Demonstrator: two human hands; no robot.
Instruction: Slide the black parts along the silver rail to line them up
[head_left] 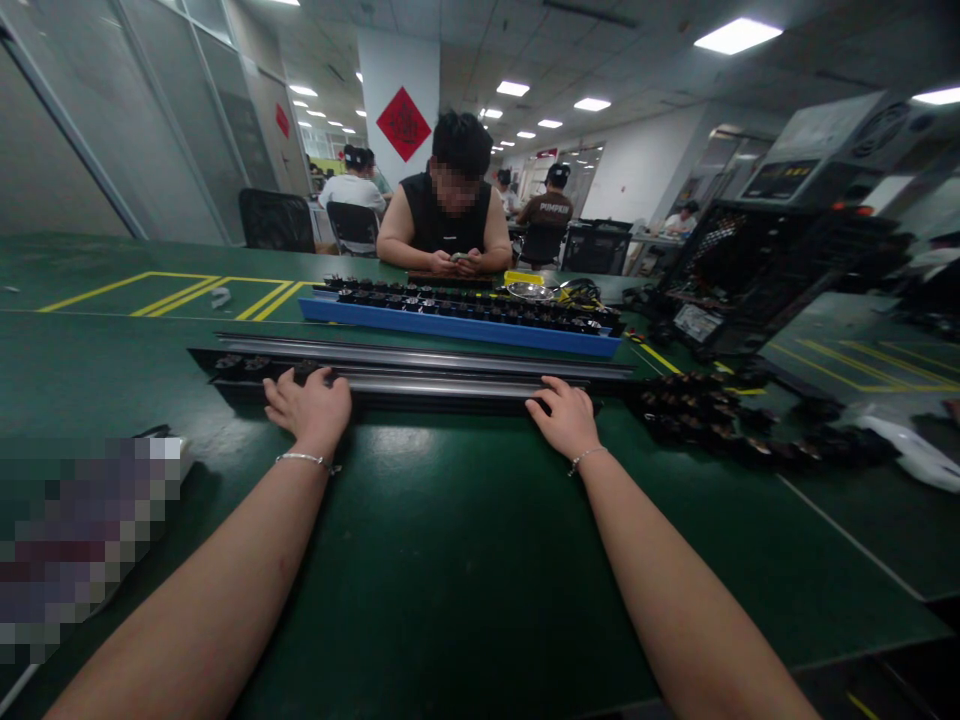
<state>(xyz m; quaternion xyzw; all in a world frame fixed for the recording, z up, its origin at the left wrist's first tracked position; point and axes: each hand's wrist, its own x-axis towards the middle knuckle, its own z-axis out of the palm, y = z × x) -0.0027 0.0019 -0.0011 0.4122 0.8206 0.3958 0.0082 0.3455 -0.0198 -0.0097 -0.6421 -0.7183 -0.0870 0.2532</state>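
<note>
A long black channel rail with a shiny grey inner strip lies crosswise on the green table in front of me. My left hand rests over its left part, fingers spread, beside several small black parts in the channel. On the right, my right hand has its thumb and bent fingers about the rail's front edge; the fingertips are partly hidden. Just behind lies a second dark rail, parallel to the first. Farther back is a blue tray with rows of small black parts.
A heap of black parts lies right of the rails, near a white plastic bag. An open computer case stands at the back right. A blurred-out flat object is at the left. Across the table a person holds a phone.
</note>
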